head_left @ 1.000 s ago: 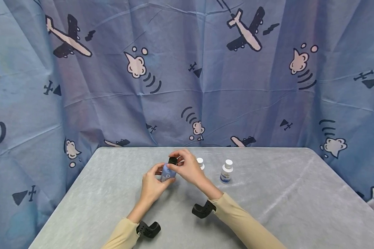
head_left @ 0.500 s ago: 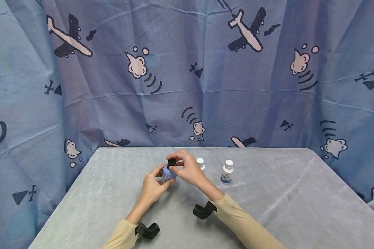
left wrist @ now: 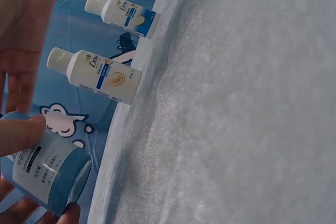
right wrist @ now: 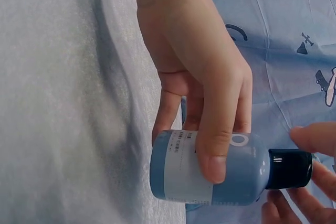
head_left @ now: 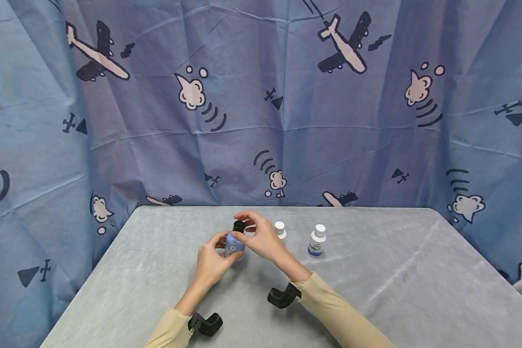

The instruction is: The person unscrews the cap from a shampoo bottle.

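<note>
A blue bottle (head_left: 234, 245) with a black cap (head_left: 239, 225) is held upright near the middle of the table. My left hand (head_left: 213, 261) grips the bottle's body, its thumb (right wrist: 215, 156) lying across the label in the right wrist view. Around the cap curl the fingers of my right hand (head_left: 261, 237), the thumb at the base of the cap in the head view. From the right wrist camera, a small gap shows between that thumb and the cap. Whether the bottle's base touches the table cannot be seen clearly.
Two white bottles with white caps stand upright to the right: one (head_left: 280, 232) partly hidden behind my right hand, the other (head_left: 316, 244) farther right. A pale grey cloth covers the table (head_left: 387, 290). Behind it hangs a blue curtain (head_left: 243, 106) printed with airplanes.
My right fingers have shifted around the cap, the thumb moving down and left over the last half second. The bottle's label has turned slightly. My left hand keeps its grip.
</note>
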Demonstrator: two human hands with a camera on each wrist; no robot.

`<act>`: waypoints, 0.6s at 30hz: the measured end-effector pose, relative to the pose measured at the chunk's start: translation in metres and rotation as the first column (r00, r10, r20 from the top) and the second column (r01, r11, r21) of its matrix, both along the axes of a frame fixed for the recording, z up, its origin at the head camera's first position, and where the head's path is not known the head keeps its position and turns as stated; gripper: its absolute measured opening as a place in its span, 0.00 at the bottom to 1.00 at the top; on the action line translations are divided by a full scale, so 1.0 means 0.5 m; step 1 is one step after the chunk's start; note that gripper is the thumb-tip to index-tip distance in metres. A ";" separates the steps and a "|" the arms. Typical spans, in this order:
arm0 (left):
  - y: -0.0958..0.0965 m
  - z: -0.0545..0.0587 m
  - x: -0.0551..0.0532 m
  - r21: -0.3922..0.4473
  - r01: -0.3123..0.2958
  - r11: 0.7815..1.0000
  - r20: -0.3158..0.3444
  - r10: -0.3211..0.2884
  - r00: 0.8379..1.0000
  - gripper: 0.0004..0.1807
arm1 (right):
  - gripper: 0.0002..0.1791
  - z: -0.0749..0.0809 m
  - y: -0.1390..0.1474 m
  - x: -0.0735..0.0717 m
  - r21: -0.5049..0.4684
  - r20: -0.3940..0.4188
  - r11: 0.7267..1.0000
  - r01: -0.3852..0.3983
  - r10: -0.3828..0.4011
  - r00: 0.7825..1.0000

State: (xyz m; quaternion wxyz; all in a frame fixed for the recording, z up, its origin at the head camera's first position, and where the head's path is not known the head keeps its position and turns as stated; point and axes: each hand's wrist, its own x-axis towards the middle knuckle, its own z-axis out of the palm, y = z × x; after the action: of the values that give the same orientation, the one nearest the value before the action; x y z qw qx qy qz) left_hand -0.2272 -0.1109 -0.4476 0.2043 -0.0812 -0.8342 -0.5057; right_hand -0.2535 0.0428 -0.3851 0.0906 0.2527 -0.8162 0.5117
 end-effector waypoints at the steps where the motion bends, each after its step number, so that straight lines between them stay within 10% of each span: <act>1: 0.000 0.000 0.000 -0.004 -0.010 1.000 -0.008 0.010 1.000 0.30 | 0.20 0.000 -0.001 0.000 -0.004 0.005 1.000 0.013 -0.013 1.000; 18: 0.001 -0.003 0.005 -0.001 0.051 0.999 0.014 -0.051 0.999 0.33 | 0.15 -0.002 -0.001 0.003 -0.006 -0.004 1.000 0.017 -0.017 1.000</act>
State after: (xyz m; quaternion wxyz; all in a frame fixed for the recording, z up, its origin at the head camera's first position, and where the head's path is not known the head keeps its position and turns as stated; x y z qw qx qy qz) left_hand -0.2247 -0.1105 -0.4489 0.1854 -0.0989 -0.8335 -0.5109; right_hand -0.2523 0.0423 -0.3859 0.0972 0.2466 -0.8167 0.5126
